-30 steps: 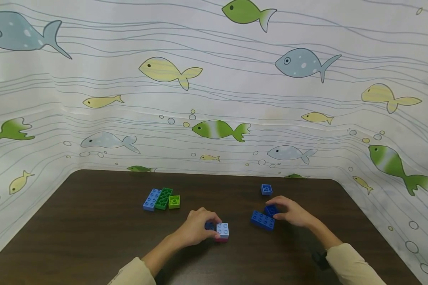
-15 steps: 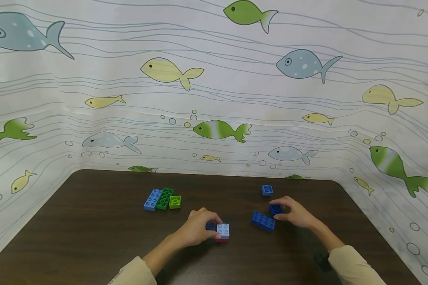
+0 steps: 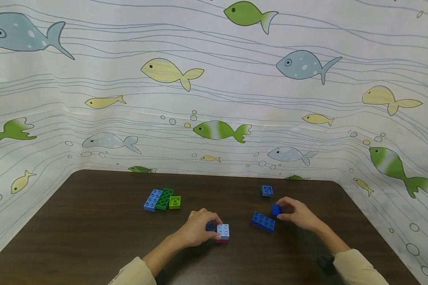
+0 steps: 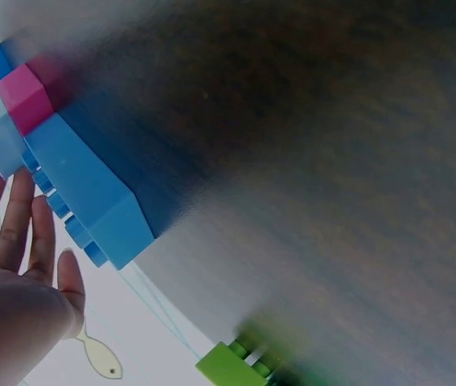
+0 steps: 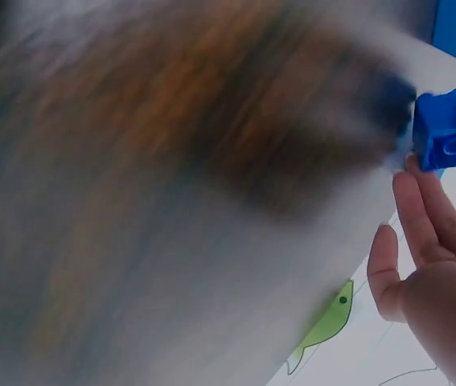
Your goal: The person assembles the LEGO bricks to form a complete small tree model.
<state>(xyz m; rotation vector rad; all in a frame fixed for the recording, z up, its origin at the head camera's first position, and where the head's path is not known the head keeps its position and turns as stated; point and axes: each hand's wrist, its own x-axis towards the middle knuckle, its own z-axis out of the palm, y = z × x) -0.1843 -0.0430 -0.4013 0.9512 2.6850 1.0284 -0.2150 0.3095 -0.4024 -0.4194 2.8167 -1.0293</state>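
Note:
My left hand point(image 3: 197, 228) grips a small stack, a light blue brick point(image 3: 222, 230) on top of a magenta brick point(image 4: 26, 98). A longer blue brick point(image 4: 91, 189) adjoins the magenta one, mostly behind the fingers in the head view. Over on the right, my right hand point(image 3: 297, 213) pinches a small blue square brick point(image 3: 276, 210) between thumb and fingers. Its hollow underside with a round tube shows in the right wrist view. Just left of that hand lies a long dark blue brick point(image 3: 263, 221), studs up.
Farther back, a small blue brick point(image 3: 266, 190) lies hollow side up. On the left side of the dark table point(image 3: 75, 237) are a long light blue brick point(image 3: 153, 200), a dark green brick point(image 3: 165, 198) and a lime green brick point(image 3: 175, 202). A fish-patterned sheet point(image 3: 235, 99) surrounds the table.
My right hand has drawn the small blue brick a little to the right, away from the long dark blue brick, and turned it over from hollow side up. The left hand stays put.

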